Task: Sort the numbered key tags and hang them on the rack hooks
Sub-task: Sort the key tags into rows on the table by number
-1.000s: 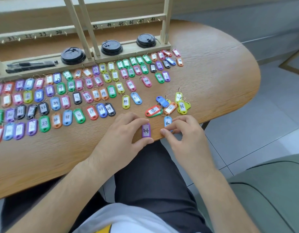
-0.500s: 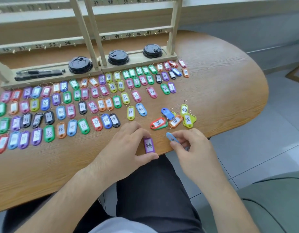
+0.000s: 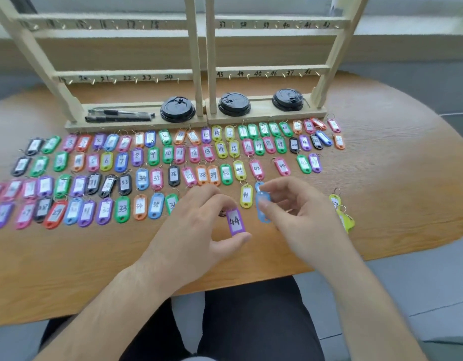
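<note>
most tags [image 3: 167, 153] lie sorted in rows, the rack [image 3: 199, 74] hooks bare, as the left hand [image 3: 199, 230] pinches purple tag 44 [image 3: 236, 221] and the right hand [image 3: 300, 214] grips a blue tag [image 3: 263, 208].

Left hand [image 3: 196, 230] fingers pinched closed; right hand [image 3: 300, 212] fingers pinching, raised.

The wooden table [image 3: 381, 204] (rounded at right) bears rows of key tags [image 3: 157, 162] and the rack [image 3: 199, 118].
</note>
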